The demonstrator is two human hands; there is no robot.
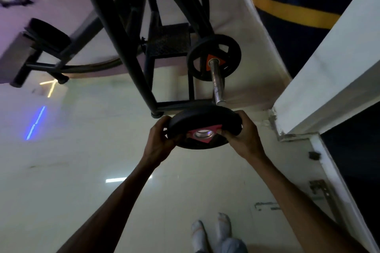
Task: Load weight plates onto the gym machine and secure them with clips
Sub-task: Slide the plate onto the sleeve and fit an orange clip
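I hold a black weight plate with a red triangular hub and a shiny centre hole, tilted nearly flat, just below the free end of a chrome loading peg. My left hand grips the plate's left rim and my right hand grips its right rim. Farther up the peg sits another black spoked plate with an orange triangular hub, against the machine's dark frame. No clip is visible.
A white wall and door frame stand close on the right. A black padded roller juts out at the left. My feet stand on the glossy pale floor below the plate.
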